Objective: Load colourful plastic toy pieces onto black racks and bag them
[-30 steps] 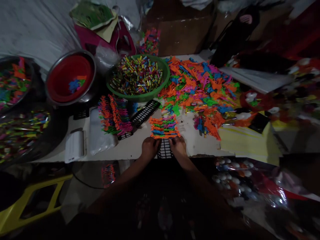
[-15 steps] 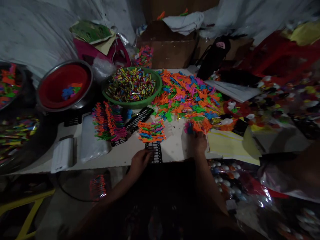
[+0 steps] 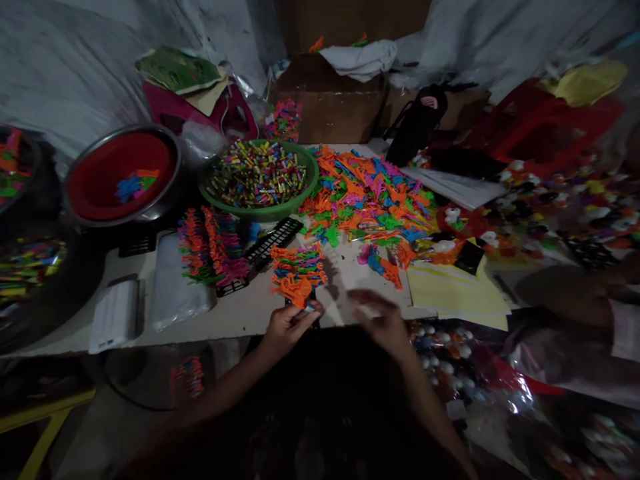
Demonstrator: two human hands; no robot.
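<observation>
My left hand [image 3: 286,329] is at the table's front edge, its thumb and fingers closed on the lower end of a small orange plastic toy [image 3: 296,289]. That toy lies against the front of a row of similar colourful toys [image 3: 299,262], set side by side on a slotted black strip that is mostly covered. To the right, my right hand [image 3: 384,321] hovers over the white table with its fingers apart and slightly blurred; nothing shows in it. Beyond it lie a few loose orange, blue and pink toys [image 3: 383,263]. The exact kind of toy is unclear.
A large heap of toys [image 3: 370,190] covers the table's back. Left of it stands a green basin [image 3: 311,183] of small colourful tubes. Two more toy rows [image 3: 213,247], a black slotted strip [image 3: 275,241], a white power bank [image 3: 116,315] and yellow sheets [image 3: 457,293] lie around. Another person's arm [image 3: 570,293] is at right.
My right hand has drawn back from the loose toys toward me and opened. An orange toy is now in my left hand, at the front of the row. The view has shifted slightly.
</observation>
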